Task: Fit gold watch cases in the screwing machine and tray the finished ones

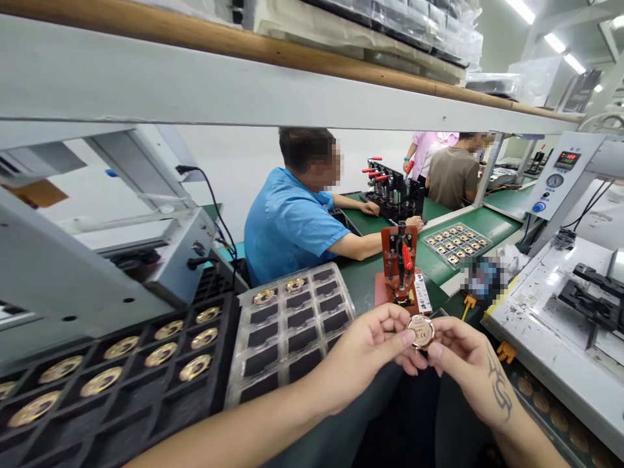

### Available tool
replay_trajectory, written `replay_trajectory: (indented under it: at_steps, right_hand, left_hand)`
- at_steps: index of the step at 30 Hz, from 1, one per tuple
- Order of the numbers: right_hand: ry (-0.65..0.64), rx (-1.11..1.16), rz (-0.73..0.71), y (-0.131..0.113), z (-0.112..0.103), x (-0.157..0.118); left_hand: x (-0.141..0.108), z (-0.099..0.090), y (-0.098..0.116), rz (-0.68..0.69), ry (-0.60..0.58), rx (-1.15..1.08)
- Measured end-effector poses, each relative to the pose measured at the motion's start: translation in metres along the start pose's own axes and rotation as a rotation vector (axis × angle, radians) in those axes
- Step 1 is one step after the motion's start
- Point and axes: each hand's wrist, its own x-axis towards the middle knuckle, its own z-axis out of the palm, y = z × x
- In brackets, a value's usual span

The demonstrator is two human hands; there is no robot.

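Between my two hands is a round gold watch case back point(421, 332), its printed face with a CE mark turned toward me. My left hand point(377, 338) pinches its left edge with thumb and fingers. On the opposite edge, my right hand point(455, 348) grips it the same way. Just beyond my hands stands a red-brown toggle clamp fixture point(400, 266) with a red-tipped lever. To the left lies a clear plastic tray point(290, 331) with black pockets, two of them holding gold rings. Farther left, a black tray point(141, 390) carries several gold ring-shaped parts.
A co-worker in a blue shirt point(292, 214) sits across the green bench, beside black clamp fixtures point(392, 192). Another tray of gold parts point(457, 244) lies beyond. A machine with a control panel point(556, 175) stands right. A shelf beam point(273, 84) crosses overhead.
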Motion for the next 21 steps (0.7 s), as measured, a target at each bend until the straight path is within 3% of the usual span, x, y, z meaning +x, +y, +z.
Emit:
replay_trajectory:
  at_steps: [10,15,18,21]
  right_hand:
    - [0.060,-0.378,-0.203,-0.024,-0.009,-0.007]
    - [0.027,-0.331,-0.167,-0.021,-0.012,-0.013]
    - [0.014,-0.276,-0.130,-0.019,-0.014,-0.017]
    - [-0.007,-0.362,-0.141,-0.024,-0.020,-0.021]
  left_hand:
    - [-0.002,0.013,-0.001,0.072,-0.024,0.115]
    - [-0.001,0.016,-0.008,0.085,-0.012,0.078]
    - [0.000,0.018,-0.007,0.060,-0.062,0.098]
    - [0.001,0.018,-0.004,0.029,-0.107,0.140]
